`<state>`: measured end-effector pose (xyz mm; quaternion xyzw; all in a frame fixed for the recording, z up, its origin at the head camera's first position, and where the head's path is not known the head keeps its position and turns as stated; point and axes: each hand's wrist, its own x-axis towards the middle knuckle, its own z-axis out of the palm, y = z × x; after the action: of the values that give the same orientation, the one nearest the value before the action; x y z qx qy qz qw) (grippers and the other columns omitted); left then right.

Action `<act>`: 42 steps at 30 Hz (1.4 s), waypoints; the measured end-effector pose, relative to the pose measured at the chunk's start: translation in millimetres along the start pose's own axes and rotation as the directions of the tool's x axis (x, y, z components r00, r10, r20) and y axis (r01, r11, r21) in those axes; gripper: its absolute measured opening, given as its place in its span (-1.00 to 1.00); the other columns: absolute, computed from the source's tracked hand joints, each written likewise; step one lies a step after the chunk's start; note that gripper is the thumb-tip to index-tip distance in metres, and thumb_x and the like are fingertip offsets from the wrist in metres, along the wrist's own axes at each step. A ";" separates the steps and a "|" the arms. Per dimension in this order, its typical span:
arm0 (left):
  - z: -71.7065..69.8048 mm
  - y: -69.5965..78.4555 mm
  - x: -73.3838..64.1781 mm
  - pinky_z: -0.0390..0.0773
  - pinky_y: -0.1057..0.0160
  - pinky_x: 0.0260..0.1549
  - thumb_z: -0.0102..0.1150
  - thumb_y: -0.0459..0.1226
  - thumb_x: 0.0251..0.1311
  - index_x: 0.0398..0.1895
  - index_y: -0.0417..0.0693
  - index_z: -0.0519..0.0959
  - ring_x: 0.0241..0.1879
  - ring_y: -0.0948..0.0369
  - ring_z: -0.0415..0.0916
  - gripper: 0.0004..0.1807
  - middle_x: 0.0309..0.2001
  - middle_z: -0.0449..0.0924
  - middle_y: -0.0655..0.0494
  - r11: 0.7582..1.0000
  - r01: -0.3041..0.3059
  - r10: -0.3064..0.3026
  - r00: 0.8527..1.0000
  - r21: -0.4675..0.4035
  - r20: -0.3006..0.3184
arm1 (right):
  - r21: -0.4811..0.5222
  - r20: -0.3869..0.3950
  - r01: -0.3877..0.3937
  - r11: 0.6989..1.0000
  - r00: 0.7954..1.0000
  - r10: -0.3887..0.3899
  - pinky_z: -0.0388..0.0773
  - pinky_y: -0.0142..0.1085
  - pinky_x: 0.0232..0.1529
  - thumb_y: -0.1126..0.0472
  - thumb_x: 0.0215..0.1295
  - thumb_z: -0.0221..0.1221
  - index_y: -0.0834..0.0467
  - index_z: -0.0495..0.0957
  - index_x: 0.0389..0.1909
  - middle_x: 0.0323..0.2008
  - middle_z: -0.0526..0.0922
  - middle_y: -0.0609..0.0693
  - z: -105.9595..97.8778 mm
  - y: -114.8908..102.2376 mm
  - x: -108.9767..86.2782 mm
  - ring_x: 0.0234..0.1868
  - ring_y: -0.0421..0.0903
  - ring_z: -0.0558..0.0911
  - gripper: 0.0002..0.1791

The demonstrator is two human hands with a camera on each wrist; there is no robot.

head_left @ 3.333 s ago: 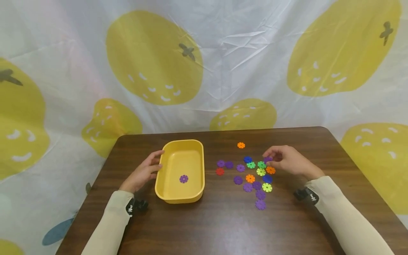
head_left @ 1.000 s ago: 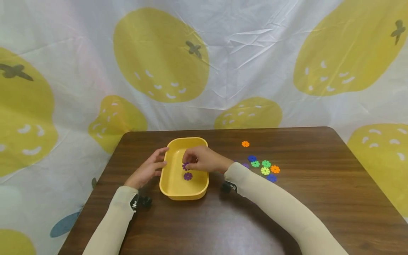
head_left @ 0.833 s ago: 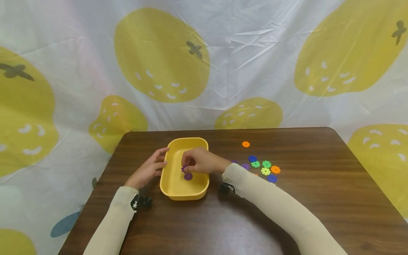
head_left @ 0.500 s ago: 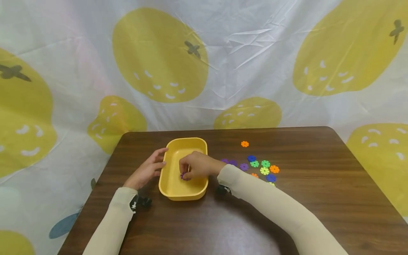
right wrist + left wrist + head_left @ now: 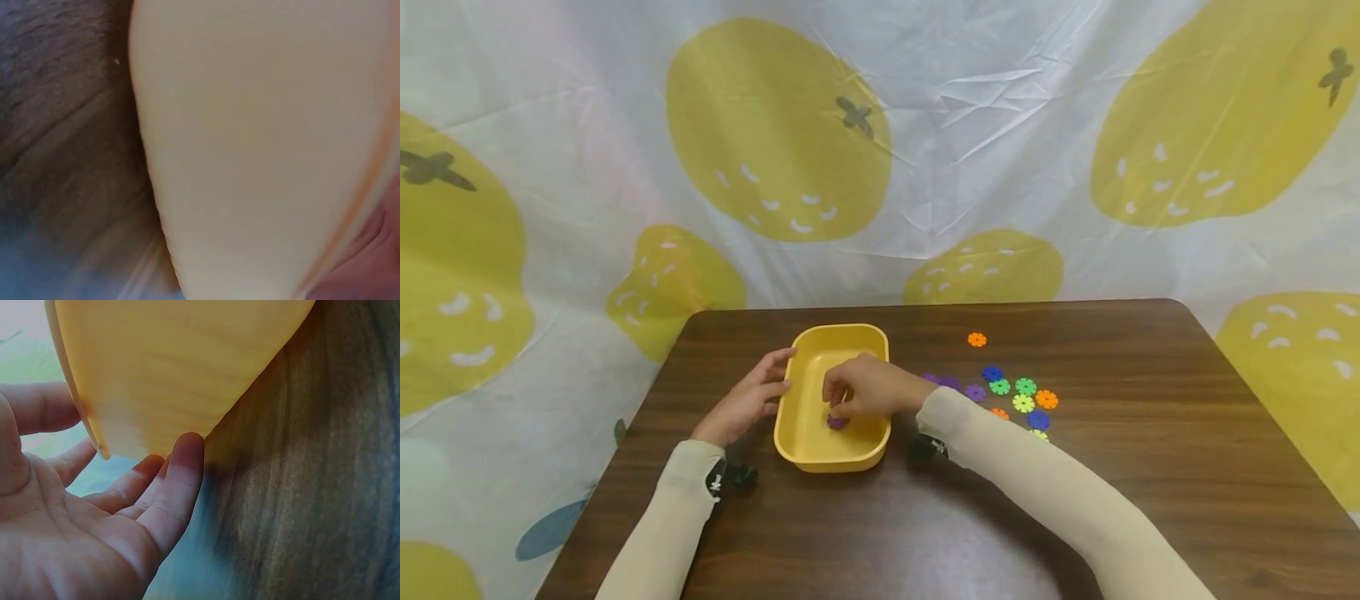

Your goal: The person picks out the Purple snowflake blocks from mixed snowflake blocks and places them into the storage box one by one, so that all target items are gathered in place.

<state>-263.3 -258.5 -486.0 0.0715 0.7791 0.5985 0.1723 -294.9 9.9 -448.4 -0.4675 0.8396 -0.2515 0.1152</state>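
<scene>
The left hand (image 5: 741, 407) rests at the left wall of a yellow tub (image 5: 784, 443), its fingers relaxed, touching the rim and the smooth outer plastic without wrapping round it. The tub, a rounded rectangle with a thin lip, lies with its long axis running near to far on a dark, wood-grained table (image 5: 917, 533). Inside, a purple disc (image 5: 837, 422) sits in the near half, directly below the fingertips of the right hand (image 5: 868, 386), the nearer of the two. This hand reaches over the right wall, fingers curled downward; whether they pinch the disc or only touch it cannot be told. Right of the tub, flat discs with notched, flower-like edges are scattered: several purple ones (image 5: 950, 383), some partly hidden by the right sleeve (image 5: 1037, 479); an orange one (image 5: 977, 340) alone on the far side; then blue (image 5: 992, 374), green (image 5: 1026, 387) and yellow-green ones (image 5: 1023, 403).
</scene>
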 end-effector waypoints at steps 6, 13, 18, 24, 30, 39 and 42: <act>2.0 2.1 -1.4 0.64 0.01 0.15 -0.09 -0.28 0.64 0.69 0.20 0.06 0.37 -0.18 0.41 -0.35 0.47 0.22 -0.32 1.000 -0.003 0.003 1.000 -0.001 -0.005 | 0.088 -0.050 0.021 0.996 0.999 -0.017 0.68 -0.42 -0.11 0.19 0.35 0.43 0.06 0.69 -0.16 -0.25 0.77 -0.19 -13.6 3.3 -10.5 -0.21 -0.30 0.71 -0.87; 2.2 1.7 -0.9 0.64 0.02 0.15 -0.08 -0.28 0.63 0.69 0.19 0.07 0.37 -0.19 0.40 -0.35 0.48 0.21 -0.32 1.000 0.004 -0.004 1.000 -0.007 -0.009 | 0.092 -0.149 0.054 0.994 0.988 -0.040 0.71 -0.36 -0.06 0.15 0.36 0.43 0.06 0.70 -0.14 -0.27 0.78 -0.20 -30.4 8.6 -27.7 -0.22 -0.34 0.72 -0.85; 1.8 0.8 -1.0 0.64 0.01 0.16 -0.08 -0.29 0.63 0.69 0.17 0.06 0.35 -0.18 0.42 -0.34 0.47 0.21 -0.32 1.000 0.008 -0.008 1.000 -0.009 -0.011 | 0.112 -0.207 0.017 0.994 0.978 0.007 0.72 -0.34 -0.09 0.12 0.36 0.44 0.05 0.71 -0.12 -0.26 0.78 -0.20 -43.1 10.0 -45.8 -0.22 -0.34 0.73 -0.83; 1.7 -0.4 -0.8 0.64 0.02 0.16 -0.07 -0.28 0.63 0.69 0.17 0.06 0.36 -0.18 0.42 -0.34 0.48 0.20 -0.31 1.000 0.012 -0.012 1.000 -0.008 -0.010 | 0.163 -0.263 -0.005 0.987 0.964 0.048 0.73 -0.36 -0.12 0.17 0.34 0.44 0.08 0.72 -0.11 -0.24 0.81 -0.17 -54.7 17.5 -69.5 -0.20 -0.28 0.76 -0.83; 0.9 -2.9 0.2 0.64 0.01 0.16 -0.07 -0.27 0.64 0.70 0.16 0.04 0.36 -0.18 0.42 -0.34 0.49 0.19 -0.32 1.000 0.004 -0.004 1.000 -0.007 -0.003 | 0.216 -0.289 -0.055 0.975 0.950 0.118 0.75 -0.23 -0.11 0.15 0.35 0.44 -0.01 0.73 -0.12 -0.23 0.81 -0.22 -61.5 29.8 -94.4 -0.20 -0.23 0.77 -0.86; 1.4 -2.6 -1.2 0.64 -0.02 0.18 -0.08 -0.28 0.64 0.71 0.15 0.02 0.36 -0.21 0.43 -0.33 0.48 0.20 -0.36 1.000 -0.009 0.009 1.000 -0.028 0.012 | 0.199 -0.330 -0.114 0.973 0.927 0.176 0.74 -0.20 -0.10 0.09 0.38 0.42 -0.09 0.71 -0.11 -0.20 0.81 -0.24 -73.2 46.7 -128.5 -0.20 -0.23 0.76 -0.87; 1.4 -3.4 -0.7 0.64 -0.03 0.19 -0.08 -0.28 0.65 0.71 0.16 0.02 0.36 -0.21 0.43 -0.33 0.48 0.20 -0.35 1.000 -0.008 0.008 1.000 -0.028 0.012 | 0.206 -0.340 -0.136 0.969 0.919 0.202 0.74 -0.20 -0.13 0.09 0.38 0.42 -0.05 0.72 -0.09 -0.20 0.81 -0.22 -73.8 53.4 -138.6 -0.21 -0.22 0.76 -0.85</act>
<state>-261.9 -258.4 -489.5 0.0757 0.7694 0.6095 0.1754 -291.0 173.2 -419.9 -0.3271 0.8579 -0.3955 0.0229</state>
